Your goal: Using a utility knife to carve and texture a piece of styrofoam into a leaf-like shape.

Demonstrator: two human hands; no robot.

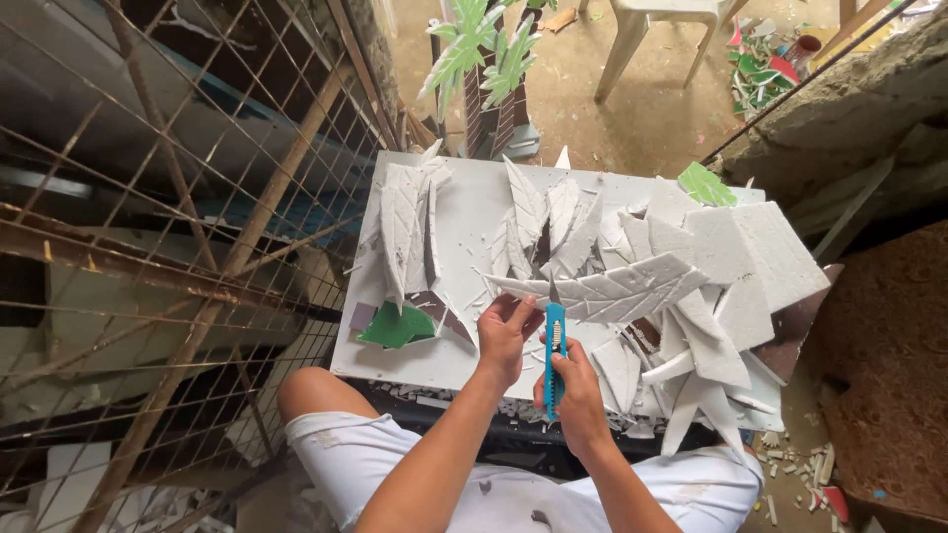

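White shorts [415, 474] nearest. Right hand [578, 395] clamped on blue plastic utility knife [554, 355]; left hand [506, 334] pinches white foam leaf cutout [617, 288] (blade touching its near edge).

**Inspector:** Tally by kind, please.

**Assistant:** One white tabletop [464, 212]. One blue utility knife [555, 360]. Two hands on it or at it: one left hand [506, 336], one right hand [578, 395].

**Inspector:** Foam leaves?

**Assistant:** One large white foam leaf [607, 289] at the blade. Others lie piled toward the far and right edges; they overlap, so no exact count.

**Inspector:** Painted pieces?

**Assistant:** Two green pieces: one [395, 326] by the left edge, one [707, 185] at the far right corner.
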